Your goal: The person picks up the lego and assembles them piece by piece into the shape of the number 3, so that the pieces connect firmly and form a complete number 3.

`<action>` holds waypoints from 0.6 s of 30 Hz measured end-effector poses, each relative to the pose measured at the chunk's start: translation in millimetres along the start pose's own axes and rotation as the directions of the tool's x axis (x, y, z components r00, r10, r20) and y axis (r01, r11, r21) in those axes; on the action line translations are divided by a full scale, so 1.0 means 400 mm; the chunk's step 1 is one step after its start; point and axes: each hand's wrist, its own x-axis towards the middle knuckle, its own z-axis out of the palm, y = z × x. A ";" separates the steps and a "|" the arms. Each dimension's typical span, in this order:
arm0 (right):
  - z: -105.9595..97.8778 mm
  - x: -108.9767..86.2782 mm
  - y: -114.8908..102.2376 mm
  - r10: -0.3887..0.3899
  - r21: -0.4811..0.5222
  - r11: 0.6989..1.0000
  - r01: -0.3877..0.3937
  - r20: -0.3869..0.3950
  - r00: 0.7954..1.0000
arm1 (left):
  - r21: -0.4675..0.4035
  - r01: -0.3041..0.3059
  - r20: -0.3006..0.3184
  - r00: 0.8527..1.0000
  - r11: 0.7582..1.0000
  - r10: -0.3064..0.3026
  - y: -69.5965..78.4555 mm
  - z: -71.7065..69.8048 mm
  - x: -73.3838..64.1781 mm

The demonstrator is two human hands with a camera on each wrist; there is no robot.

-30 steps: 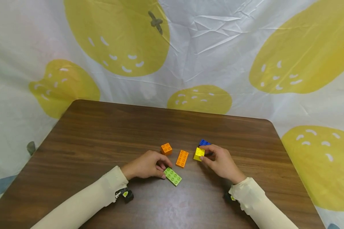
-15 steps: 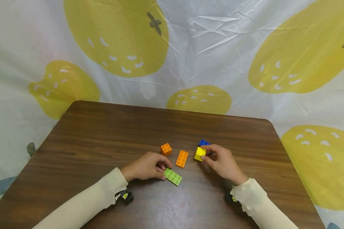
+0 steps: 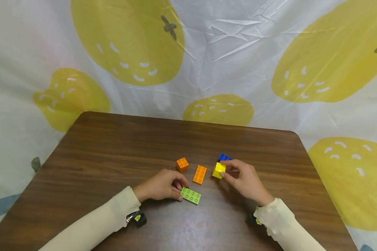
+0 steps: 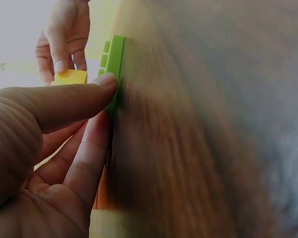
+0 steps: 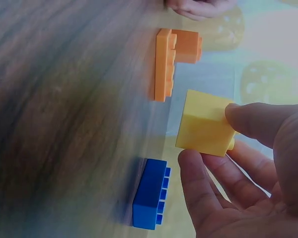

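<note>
My left hand (image 3: 163,184) pinches one end of a flat light-green toy building brick (image 3: 190,195) between thumb and finger. In the left wrist view, the green brick (image 4: 116,54) is low along the wooden tabletop, its studs facing up. A yellow two-by-two brick (image 3: 219,170) is in my right hand (image 3: 246,181), gripped between thumb and fingertips. The right wrist view shows this yellow brick (image 5: 203,124) held above the table. Behind it lies a blue brick (image 3: 224,157), partly covered by the yellow brick and the fingers.
Between the hands lies a long orange brick (image 3: 199,174), with a small orange cube brick (image 3: 182,165) to its left, just beyond the left fingers. The brown table (image 3: 128,139) ends at the back against a white curtain (image 3: 144,97) printed with yellow fruit.
My left hand has turned the green brick, its free end swinging away from me so it lies more sideways. The yellow brick has shifted only slightly in my right hand.
</note>
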 end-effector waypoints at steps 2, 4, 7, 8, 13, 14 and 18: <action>0.002 -0.004 -0.002 -0.007 0.018 1.000 0.007 -0.001 1.000 | 0.002 -0.005 -0.004 1.000 1.000 0.005 0.002 0.002 0.000; 0.005 -0.006 -0.004 -0.020 0.035 0.999 0.020 -0.007 1.000 | 0.008 -0.009 -0.008 1.000 1.000 0.009 0.004 0.004 0.000; 0.010 -0.011 -0.012 -0.030 0.067 0.997 0.030 -0.004 1.000 | 0.014 -0.009 -0.013 1.000 1.000 0.010 0.008 0.006 0.000; 0.011 -0.013 -0.015 -0.026 0.072 0.997 0.026 -0.003 1.000 | 0.016 -0.005 -0.013 1.000 1.000 0.005 0.009 0.008 0.000; 0.018 -0.023 -0.033 -0.010 0.081 0.997 0.009 0.016 1.000 | 0.010 0.004 -0.020 1.000 1.000 -0.004 0.013 0.013 -0.001; 0.019 -0.025 -0.037 -0.010 0.084 0.996 0.008 0.017 1.000 | 0.006 0.004 -0.023 1.000 1.000 -0.004 0.014 0.015 -0.001; 0.028 -0.030 -0.045 -0.023 0.100 0.995 0.020 0.029 0.999 | -0.011 -0.001 -0.035 0.999 1.000 0.000 0.018 0.019 0.000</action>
